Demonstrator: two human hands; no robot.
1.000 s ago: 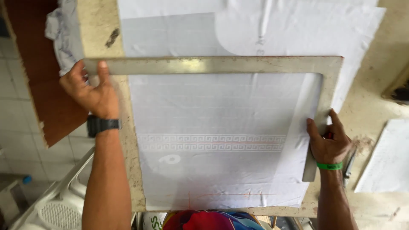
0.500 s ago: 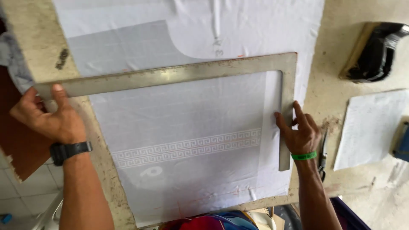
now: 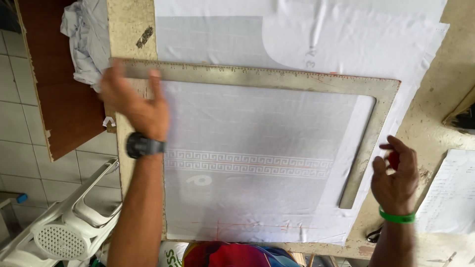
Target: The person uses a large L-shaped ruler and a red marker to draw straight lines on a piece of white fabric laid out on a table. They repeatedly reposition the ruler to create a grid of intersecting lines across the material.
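1. A large metal square ruler [image 3: 257,76] lies on white fabric [image 3: 257,148] spread over the counter [image 3: 129,29]. Its long arm runs from 9 o'clock to 3 o'clock across the upper middle of the view, and its short arm drops toward 5 o'clock along the cloth's right side.
2. The fabric carries a printed key-pattern band [image 3: 247,164] running side to side below centre, with a pale rounded mark just beneath it at 7 o'clock. A paler pattern piece [image 3: 356,34] overlaps the cloth at 1 o'clock.
3. A white printed sheet of paper [image 3: 448,193] lies on the counter at 4 o'clock, well apart from the ruler.
4. The left hand [image 3: 131,101], with a black watch on its wrist, is open and spread, its fingers resting on the ruler's long arm near the left end.
5. The right hand [image 3: 396,173], with a green band on its wrist, hangs just beside the short arm's lower end. Its fingers are curled loosely around something small and red; how firm that hold is cannot be told.
6. A crumpled grey-white rag [image 3: 86,39] sits at 10 o'clock beside a brown board [image 3: 59,99]. White plastic chairs [image 3: 64,222] stand stacked on the tiled floor at 8 o'clock. A dark object [image 3: 465,118] shows at the right edge at 3 o'clock.
7. Half a second ago the left hand gripped the ruler's left end and the right hand pressed flat on the short arm; now the left is open on top and the right has lifted off. The ruler's corner sits further right in the view.
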